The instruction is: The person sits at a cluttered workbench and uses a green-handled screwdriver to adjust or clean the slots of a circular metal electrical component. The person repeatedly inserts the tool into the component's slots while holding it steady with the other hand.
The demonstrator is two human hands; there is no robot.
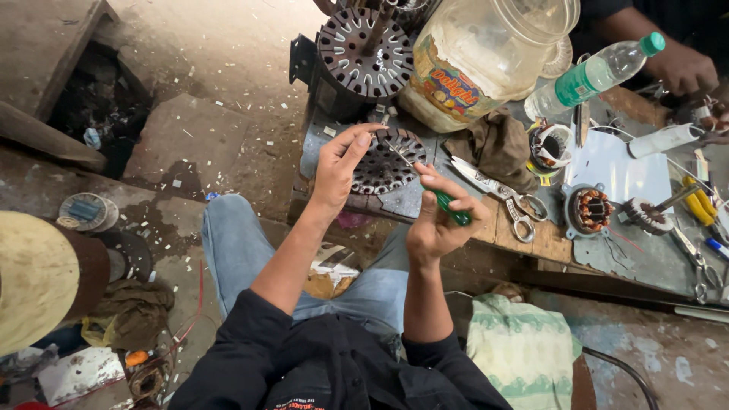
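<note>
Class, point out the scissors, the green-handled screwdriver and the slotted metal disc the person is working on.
scissors (497,193), head view, on the blades near the pivot.
green-handled screwdriver (453,211), head view, on the green handle in the right hand.
slotted metal disc (387,167), head view, on its slotted face.

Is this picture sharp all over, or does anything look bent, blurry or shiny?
Head view: the hands, left hand and right hand, and the slotted metal disc are sharp; edges bow outward like a wide lens; soft, even light with faint shadows; mild sheen on the big plastic jar.
</note>
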